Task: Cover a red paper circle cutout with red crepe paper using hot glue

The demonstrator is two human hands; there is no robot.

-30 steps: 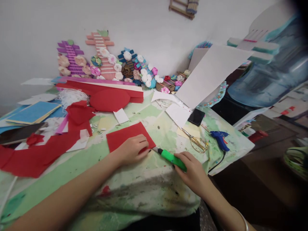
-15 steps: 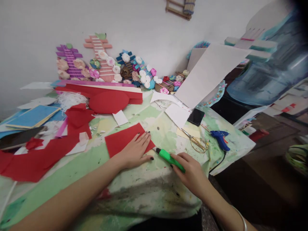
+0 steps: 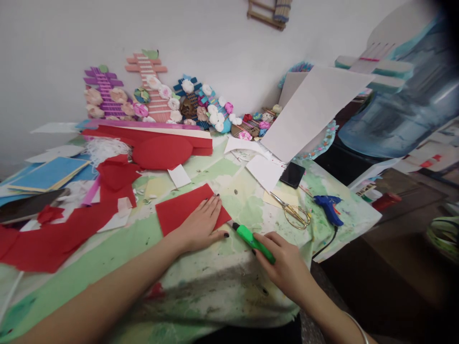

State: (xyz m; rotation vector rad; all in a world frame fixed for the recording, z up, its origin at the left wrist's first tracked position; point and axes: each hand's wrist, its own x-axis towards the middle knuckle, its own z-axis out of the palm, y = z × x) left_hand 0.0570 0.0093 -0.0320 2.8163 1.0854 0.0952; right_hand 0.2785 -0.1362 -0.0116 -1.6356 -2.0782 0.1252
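My left hand (image 3: 202,220) lies flat on a red sheet of paper (image 3: 182,206), fingers stretched out, pressing it against the stained green and white tablecloth (image 3: 229,282). In my right hand (image 3: 285,258) is a green utility knife (image 3: 253,241), its black tip and blade pointing at the sheet's right corner. The blade's end meets the paper's edge there; whether it is under or beside the sheet I cannot tell. To the right of the knife lie gold-handled scissors (image 3: 296,216) on a pale yellow paper.
A blue glue gun (image 3: 329,208) with a cord rests near the table's right edge, by a black phone-like slab (image 3: 292,175). Red scraps (image 3: 68,239) and blue cards (image 3: 50,173) crowd the left. Flower-trimmed crafts (image 3: 148,91) lean on the wall. A large water bottle (image 3: 405,124) stands right.
Almost nothing differs. The right hand and knife have shifted very slightly; the left hand stays flat on the red paper.
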